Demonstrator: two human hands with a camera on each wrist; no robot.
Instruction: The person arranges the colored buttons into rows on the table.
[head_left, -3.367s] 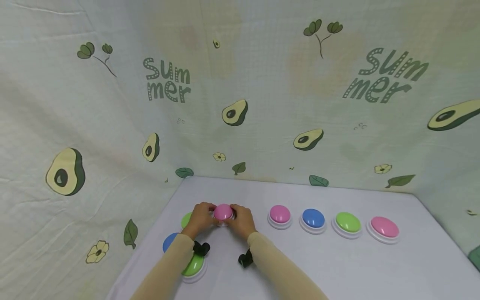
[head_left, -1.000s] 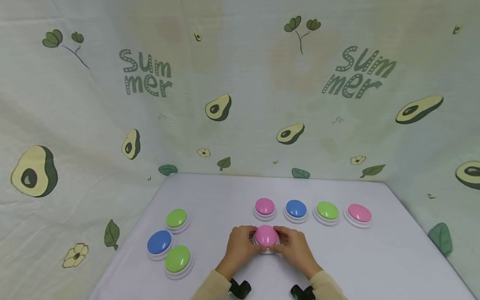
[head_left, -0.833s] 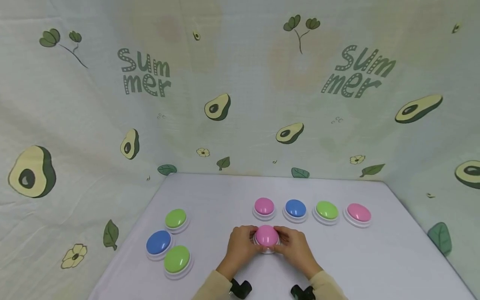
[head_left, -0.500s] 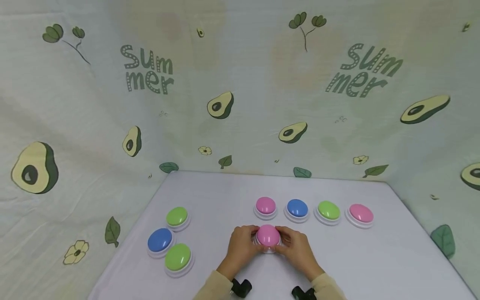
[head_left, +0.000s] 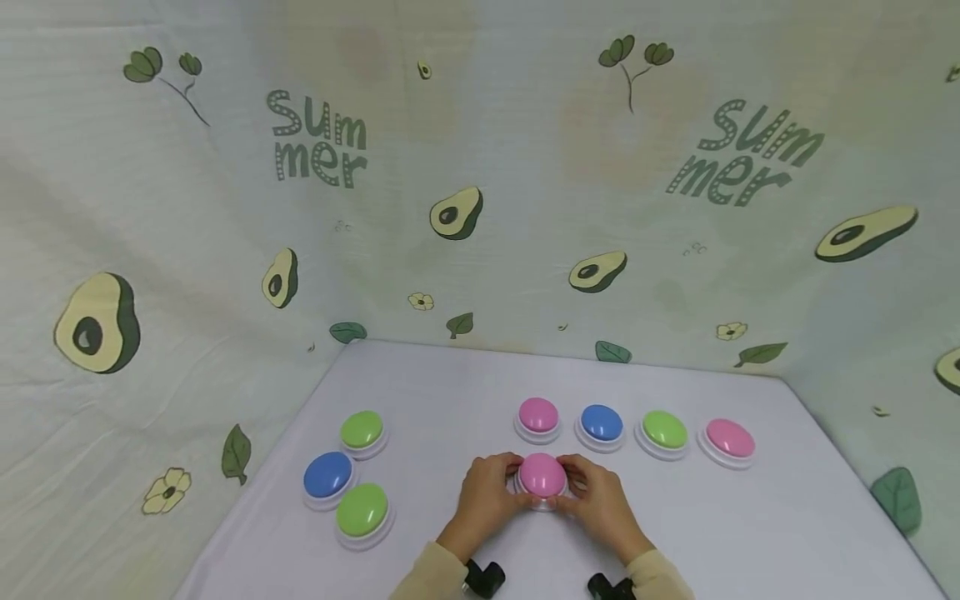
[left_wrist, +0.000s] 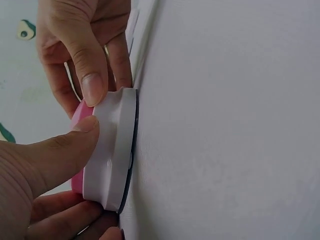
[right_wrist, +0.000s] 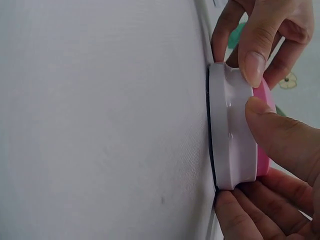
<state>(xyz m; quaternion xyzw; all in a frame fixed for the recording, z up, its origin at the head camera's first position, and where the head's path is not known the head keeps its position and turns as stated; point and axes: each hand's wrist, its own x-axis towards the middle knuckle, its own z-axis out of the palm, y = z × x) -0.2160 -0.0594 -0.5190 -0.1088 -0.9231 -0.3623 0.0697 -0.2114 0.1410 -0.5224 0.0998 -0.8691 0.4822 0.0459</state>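
A pink dome push button [head_left: 543, 476] on a white base stands at the middle of the white table, held from both sides. My left hand [head_left: 486, 502] grips its left side, thumb at the front and fingers curled round the back. On the right side my right hand [head_left: 600, 505] holds it the same way. Seen from the left wrist, the white base [left_wrist: 112, 150] has its dark underside at the tabletop, and both thumbs press its near wall. The right wrist view shows the pink dome [right_wrist: 264, 150] partly hidden behind the fingers.
Behind the held button runs a row: pink button [head_left: 538, 415], blue button [head_left: 602, 423], green button [head_left: 665, 430], pink button [head_left: 731, 438]. At the left stand a green button [head_left: 362, 429], a blue button [head_left: 327, 475] and another green button [head_left: 362, 510]. A printed cloth [head_left: 510, 150] hangs behind the table [head_left: 750, 533].
Both hands have brought the pink button from beside the left group to the right and nearer, in front of the row. Over the last second the grip stays put; only the head view shifts slightly.
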